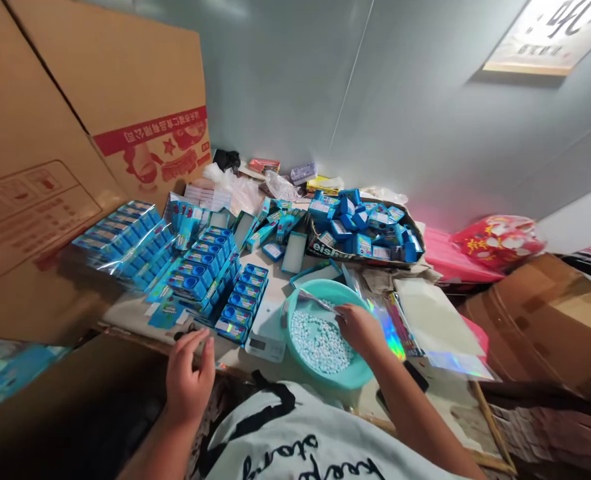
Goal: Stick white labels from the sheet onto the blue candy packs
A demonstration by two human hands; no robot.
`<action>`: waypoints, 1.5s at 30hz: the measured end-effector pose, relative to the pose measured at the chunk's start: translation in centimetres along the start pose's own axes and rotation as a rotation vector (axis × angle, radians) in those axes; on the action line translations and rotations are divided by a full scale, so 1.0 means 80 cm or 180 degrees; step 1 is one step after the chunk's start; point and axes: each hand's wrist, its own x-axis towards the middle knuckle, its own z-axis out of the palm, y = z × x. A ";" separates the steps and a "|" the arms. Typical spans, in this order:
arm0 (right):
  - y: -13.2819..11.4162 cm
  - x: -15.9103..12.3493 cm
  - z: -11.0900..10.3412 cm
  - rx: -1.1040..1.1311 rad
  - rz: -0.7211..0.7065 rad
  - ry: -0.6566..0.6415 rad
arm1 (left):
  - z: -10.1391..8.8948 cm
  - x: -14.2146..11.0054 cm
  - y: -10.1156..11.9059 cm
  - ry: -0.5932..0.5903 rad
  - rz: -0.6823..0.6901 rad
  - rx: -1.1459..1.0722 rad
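My right hand (360, 328) reaches over a turquoise basin (295, 353) with its fingers closed on a slim, shiny tool (316, 300) whose kind I cannot make out. Small white pellets (325, 347) cover much of the basin's bottom. My left hand (191, 367) hovers by the table's front edge, fingers apart and nothing in them. Just beyond it stands a row of small blue boxes (242, 303), with a taller stack of the same boxes (200, 267) behind. A white scale (265, 340) lies between the row and the basin, partly hidden beneath the rim.
Loose blue boxes fill a dark-sided tray (335, 252) at the back. Shrink-wrapped blue boxes (125, 243) sit at left, beside a large carton (150, 80). White sheets (438, 320) and a dark phone-like object (415, 375) lie right of the basin. Another carton (530, 327) stands farther right.
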 end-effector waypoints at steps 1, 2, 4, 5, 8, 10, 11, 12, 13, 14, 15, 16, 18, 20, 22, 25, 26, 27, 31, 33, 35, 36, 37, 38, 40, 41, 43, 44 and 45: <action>-0.014 -0.005 -0.021 0.0030 -0.0409 -0.0052 | -0.005 0.006 0.020 -0.0075 0.0370 0.0019; -0.031 -0.011 -0.040 0.0111 -0.0863 -0.0104 | -0.008 0.013 0.041 -0.0224 0.0713 0.0058; -0.070 -0.024 -0.069 0.0355 -0.1760 -0.0349 | -0.013 0.032 0.080 -0.0716 0.1252 0.0271; -0.090 -0.030 -0.077 0.0439 -0.2115 -0.0468 | -0.016 0.042 0.096 -0.1007 0.1363 0.0455; -0.132 -0.039 -0.084 0.0421 -0.2452 -0.0487 | -0.026 0.069 0.117 -0.1563 0.1179 0.0899; -0.143 -0.039 -0.082 0.0313 -0.2217 -0.0272 | -0.039 0.080 0.112 -0.1620 0.0913 0.1017; -0.145 -0.038 -0.081 0.0286 -0.2105 -0.0197 | -0.046 0.083 0.106 -0.1631 0.0816 0.1043; -0.145 -0.038 -0.081 0.0282 -0.2056 -0.0183 | -0.054 0.085 0.100 -0.1634 0.0753 0.1072; -0.144 -0.038 -0.080 0.0294 -0.2054 -0.0206 | -0.061 0.086 0.095 -0.1614 0.0741 0.1106; -0.143 -0.040 -0.081 0.0319 -0.2090 -0.0251 | -0.067 0.086 0.092 -0.1574 0.0791 0.1147; -0.143 -0.042 -0.081 0.0352 -0.2145 -0.0299 | -0.071 0.085 0.092 -0.1506 0.0899 0.1194; -0.144 -0.046 -0.081 0.0388 -0.2196 -0.0334 | -0.074 0.084 0.094 -0.1419 0.1051 0.1247; -0.150 -0.053 -0.080 0.0464 -0.2265 -0.0350 | -0.076 0.083 0.103 -0.1291 0.1370 0.1291; -0.157 -0.060 -0.079 0.0557 -0.2348 -0.0345 | -0.073 0.082 0.113 -0.1342 0.1544 0.1134; -0.164 -0.066 -0.079 0.0581 -0.2395 -0.0334 | -0.069 0.082 0.119 -0.1525 0.1527 0.0843; -0.172 -0.074 -0.082 0.0440 -0.2386 -0.0221 | -0.065 0.081 0.118 -0.1737 0.1456 0.0552; -0.174 -0.076 -0.083 0.0410 -0.2389 -0.0127 | -0.064 0.080 0.116 -0.1784 0.1470 0.0505; -0.177 -0.079 -0.084 0.0411 -0.2424 -0.0038 | -0.064 0.080 0.114 -0.1832 0.1496 0.0468; -0.185 -0.088 -0.086 0.0514 -0.2657 -0.0097 | -0.062 0.075 0.113 -0.1958 0.1513 0.0215; -0.186 -0.090 -0.086 0.0591 -0.2675 -0.0187 | -0.060 0.071 0.115 -0.1871 0.1445 0.0041; -0.183 -0.091 -0.086 0.0671 -0.2642 -0.0170 | -0.058 0.066 0.117 -0.1722 0.1378 -0.0145; -0.181 -0.091 -0.085 0.0699 -0.2622 -0.0157 | -0.057 0.063 0.116 -0.1611 0.1319 -0.0222; -0.179 -0.091 -0.084 0.0722 -0.2605 -0.0157 | -0.057 0.061 0.115 -0.1505 0.1241 -0.0274; -0.177 -0.091 -0.082 0.0750 -0.2588 -0.0167 | -0.057 0.059 0.114 -0.1438 0.1169 -0.0308; -0.175 -0.093 -0.077 0.0806 -0.2550 -0.0220 | -0.057 0.056 0.110 -0.1489 0.1116 -0.0358; -0.174 -0.093 -0.075 0.0823 -0.2530 -0.0248 | -0.057 0.056 0.109 -0.1589 0.1128 -0.0391; -0.174 -0.095 -0.069 0.0843 -0.2500 -0.0290 | -0.058 0.056 0.109 -0.1760 0.1178 -0.0476; -0.174 -0.096 -0.067 0.0856 -0.2485 -0.0295 | -0.058 0.056 0.109 -0.1792 0.1182 -0.0497; -0.175 -0.097 -0.065 0.0871 -0.2475 -0.0297 | -0.057 0.056 0.110 -0.1804 0.1174 -0.0480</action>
